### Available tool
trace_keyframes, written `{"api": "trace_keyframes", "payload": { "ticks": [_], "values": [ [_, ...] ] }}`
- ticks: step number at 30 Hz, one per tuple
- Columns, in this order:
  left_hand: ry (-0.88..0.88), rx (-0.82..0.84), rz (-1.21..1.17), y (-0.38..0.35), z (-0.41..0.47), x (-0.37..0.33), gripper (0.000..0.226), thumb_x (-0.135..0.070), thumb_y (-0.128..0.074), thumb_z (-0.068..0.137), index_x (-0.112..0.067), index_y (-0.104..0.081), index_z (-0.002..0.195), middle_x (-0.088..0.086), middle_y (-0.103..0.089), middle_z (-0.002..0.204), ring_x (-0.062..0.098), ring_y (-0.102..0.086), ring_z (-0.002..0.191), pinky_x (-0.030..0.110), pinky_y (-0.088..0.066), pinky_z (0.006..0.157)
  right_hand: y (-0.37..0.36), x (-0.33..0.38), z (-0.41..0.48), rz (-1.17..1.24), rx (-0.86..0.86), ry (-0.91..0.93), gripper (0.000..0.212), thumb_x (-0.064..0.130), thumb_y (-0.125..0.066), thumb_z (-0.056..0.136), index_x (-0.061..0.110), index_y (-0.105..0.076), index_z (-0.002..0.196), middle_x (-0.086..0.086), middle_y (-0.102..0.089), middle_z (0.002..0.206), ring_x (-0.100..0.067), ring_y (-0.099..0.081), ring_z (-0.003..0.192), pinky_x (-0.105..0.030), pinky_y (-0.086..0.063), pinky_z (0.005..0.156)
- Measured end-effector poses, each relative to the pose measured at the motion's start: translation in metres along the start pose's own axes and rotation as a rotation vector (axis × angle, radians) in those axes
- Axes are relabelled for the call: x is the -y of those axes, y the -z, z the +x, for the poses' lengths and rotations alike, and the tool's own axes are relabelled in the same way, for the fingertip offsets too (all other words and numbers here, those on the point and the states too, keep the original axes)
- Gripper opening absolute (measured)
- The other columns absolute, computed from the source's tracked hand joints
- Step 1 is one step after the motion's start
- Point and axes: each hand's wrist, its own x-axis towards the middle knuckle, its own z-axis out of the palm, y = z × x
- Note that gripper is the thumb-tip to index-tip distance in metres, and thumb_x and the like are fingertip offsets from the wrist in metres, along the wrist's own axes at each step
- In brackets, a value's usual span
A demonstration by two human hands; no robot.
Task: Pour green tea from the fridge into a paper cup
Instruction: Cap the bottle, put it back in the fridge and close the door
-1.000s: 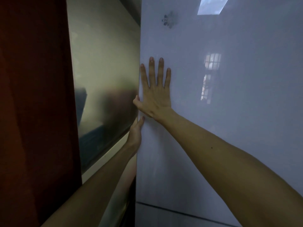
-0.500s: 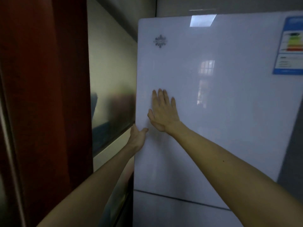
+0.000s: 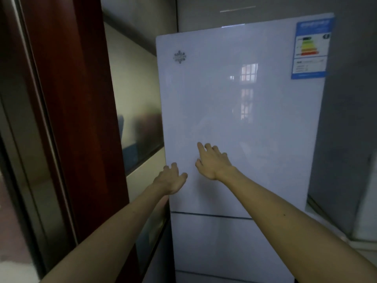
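white and glossy, the fridge (image 3: pixel 318 139) stands straight ahead, filling the middle and right of the head view. its tall upper door (image 3: pixel 234 111) sits flush above a lower door (image 3: pixel 214 242), with a thin dark seam (image 3: pixel 210 215) between them. the gloss mirrors a barred window as a pale patch.

both hands reach forward on bare forearms. the left hand (image 3: pixel 170 179) is at the upper door's left edge, low on the panel. its fingers bend round that edge and its thumb (image 3: pixel 183 176) lies on the front face, so it pinches the edge between them. the right hand (image 3: pixel 214 162) is just beside it, to the right and a little higher, over the door's front. its index finger (image 3: pixel 201 148) is stretched up and left, and the other fingers are loosely bent and spread, holding nothing. whether its fingertips touch the door i cannot tell.

a small grey snowflake-like emblem (image 3: pixel 179 57) marks the door's upper left corner. a blue-bordered energy label (image 3: pixel 311 50) with coloured bars is stuck at the upper right corner. left of the fridge runs a dull, reflective metal panel (image 3: pixel 138 94), and beyond it a dark red-brown wooden door frame (image 3: pixel 81 99) rises along the left side of the view. a grey wall (image 3: pixel 350 99) shows to the fridge's right.
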Motion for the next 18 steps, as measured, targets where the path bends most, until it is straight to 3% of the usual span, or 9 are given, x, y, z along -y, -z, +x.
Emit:
{"api": "trace_keyframes", "payload": {
  "ticks": [7, 18],
  "values": [
    [-0.072, -0.062, 0.188, 0.008, -0.037, -0.009, 0.06, -0.048, -0.03, 0.098, -0.013, -0.023, 0.146, 0.018, -0.036, 0.143, 0.037, -0.041, 0.126, 0.047, -0.038, 0.104, 0.019, 0.011, -0.042, -0.073, 0.02, -0.038, 0.059, 0.033, -0.032, 0.102, 0.012, -0.013, 0.154, -0.013, -0.029, 0.153, -0.034, -0.032, 0.135, -0.051, -0.034, 0.102],
    [-0.137, 0.006, 0.182, 0.004, -0.112, 0.029, 0.056, -0.047, -0.027, 0.098, -0.01, -0.03, 0.14, 0.02, -0.039, 0.137, 0.037, -0.04, 0.123, 0.044, -0.037, 0.102, 0.026, 0.058, -0.124, -0.126, 0.11, -0.174, 0.06, 0.039, -0.026, 0.104, 0.014, -0.008, 0.155, -0.011, -0.021, 0.158, -0.034, -0.027, 0.139, -0.052, -0.032, 0.104]
  ]
}}
